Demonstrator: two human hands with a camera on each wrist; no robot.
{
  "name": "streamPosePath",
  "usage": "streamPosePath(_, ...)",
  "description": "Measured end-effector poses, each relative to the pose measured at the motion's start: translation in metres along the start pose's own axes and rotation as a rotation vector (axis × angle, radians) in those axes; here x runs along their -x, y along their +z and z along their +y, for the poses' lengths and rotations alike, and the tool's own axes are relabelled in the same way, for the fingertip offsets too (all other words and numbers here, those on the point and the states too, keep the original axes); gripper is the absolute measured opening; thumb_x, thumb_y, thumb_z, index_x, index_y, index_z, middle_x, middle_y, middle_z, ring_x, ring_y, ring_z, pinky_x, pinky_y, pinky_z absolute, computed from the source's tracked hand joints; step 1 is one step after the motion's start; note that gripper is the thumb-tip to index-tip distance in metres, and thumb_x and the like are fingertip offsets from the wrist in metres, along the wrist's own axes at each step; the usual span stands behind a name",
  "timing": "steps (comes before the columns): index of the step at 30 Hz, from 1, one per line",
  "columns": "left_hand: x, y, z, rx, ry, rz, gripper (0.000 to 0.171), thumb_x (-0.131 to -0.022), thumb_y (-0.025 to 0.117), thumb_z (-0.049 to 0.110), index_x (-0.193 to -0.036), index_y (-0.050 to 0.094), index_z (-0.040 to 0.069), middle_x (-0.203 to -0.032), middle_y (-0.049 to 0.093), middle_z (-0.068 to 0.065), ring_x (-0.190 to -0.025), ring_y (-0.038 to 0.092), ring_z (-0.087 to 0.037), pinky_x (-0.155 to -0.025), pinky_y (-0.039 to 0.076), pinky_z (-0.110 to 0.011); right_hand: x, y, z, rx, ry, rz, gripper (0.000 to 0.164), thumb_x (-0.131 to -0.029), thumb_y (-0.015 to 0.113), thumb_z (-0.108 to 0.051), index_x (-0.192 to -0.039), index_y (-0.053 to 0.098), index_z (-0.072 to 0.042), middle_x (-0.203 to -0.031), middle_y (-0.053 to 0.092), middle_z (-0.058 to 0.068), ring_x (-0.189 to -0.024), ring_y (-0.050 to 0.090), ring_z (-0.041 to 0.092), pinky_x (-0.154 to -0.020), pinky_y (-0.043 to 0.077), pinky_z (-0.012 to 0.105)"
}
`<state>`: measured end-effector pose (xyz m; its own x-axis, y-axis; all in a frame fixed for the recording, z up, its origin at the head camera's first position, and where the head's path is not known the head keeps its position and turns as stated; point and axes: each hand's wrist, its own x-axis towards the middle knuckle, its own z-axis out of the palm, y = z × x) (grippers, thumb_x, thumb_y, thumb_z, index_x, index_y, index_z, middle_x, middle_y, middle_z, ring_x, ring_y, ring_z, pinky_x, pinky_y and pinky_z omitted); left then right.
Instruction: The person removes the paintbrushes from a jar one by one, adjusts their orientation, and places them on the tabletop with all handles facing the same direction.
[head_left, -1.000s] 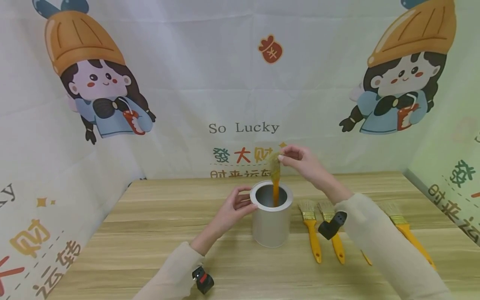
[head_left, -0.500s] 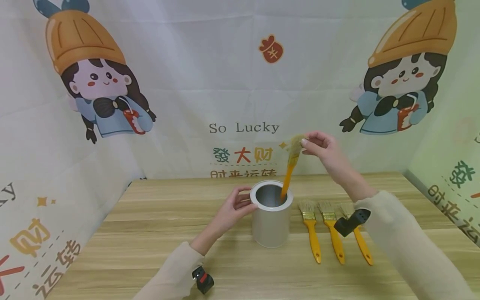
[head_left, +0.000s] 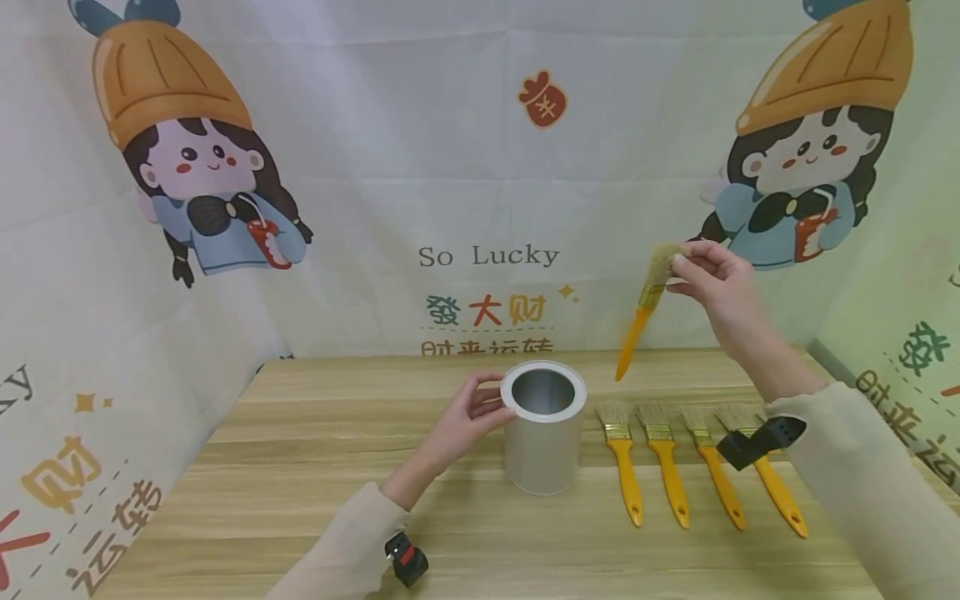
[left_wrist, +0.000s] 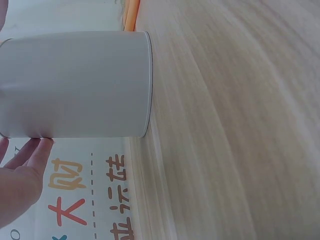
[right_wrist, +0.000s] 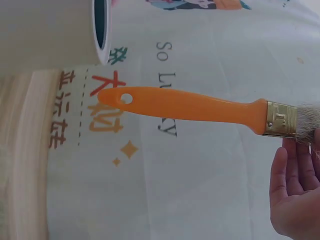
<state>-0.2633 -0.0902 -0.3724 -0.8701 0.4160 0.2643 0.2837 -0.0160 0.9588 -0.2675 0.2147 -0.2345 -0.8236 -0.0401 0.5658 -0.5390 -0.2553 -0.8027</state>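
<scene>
My right hand (head_left: 716,279) pinches a paintbrush (head_left: 637,327) by its bristles, with the orange handle hanging down, in the air right of the can. In the right wrist view the brush (right_wrist: 195,106) shows its metal ferrule, the bristles between the fingertips. With fingers and thumb at the rim, my left hand (head_left: 468,412) grips the white can (head_left: 543,454), which stands upright on the table. The can's mouth faces up, and its grey inner wall shows. In the left wrist view the can (left_wrist: 75,85) has fingertips against its side.
Several more paintbrushes lie in a row right of the can, bristles away from me; the nearest paintbrush (head_left: 625,467) is close beside it. The wooden table (head_left: 337,433) ends at a printed cloth backdrop (head_left: 360,183).
The paintbrush has come up out of the can and moved right with my right hand. My left hand and the can have stayed in place.
</scene>
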Motion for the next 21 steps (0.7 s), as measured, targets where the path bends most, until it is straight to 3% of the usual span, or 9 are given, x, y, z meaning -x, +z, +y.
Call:
streamPosePath(16,0.001,0.000,-0.001,0.014,-0.010,0.002,0.048,-0.083,0.061,0.005,-0.124,0.036,0.004,-0.122,0.044,-0.025,-0.110,0.045,-0.034,-0.086,0.043,-0.037,0.025,-0.054,0.005,0.248,0.169,-0.015,0.005,-0.088,0.053,-0.009,-0.089,0.057,-0.012,-0.082,0.061,-0.005,-0.076,0.057,0.007,-0.066,0.048,0.015)
streamPosePath(21,0.000,0.000,-0.001,0.014,-0.010,0.003,0.049,-0.082,0.062,0.006,-0.124,0.037,0.004,-0.122,0.045,-0.024,-0.110,0.045,-0.033,-0.086,0.043,-0.037,0.033,-0.072,0.006,0.404,0.241,-0.015,0.004,-0.090,0.052,-0.014,-0.091,0.055,-0.014,-0.082,0.059,-0.009,-0.074,0.056,0.004,-0.065,0.047,0.013)
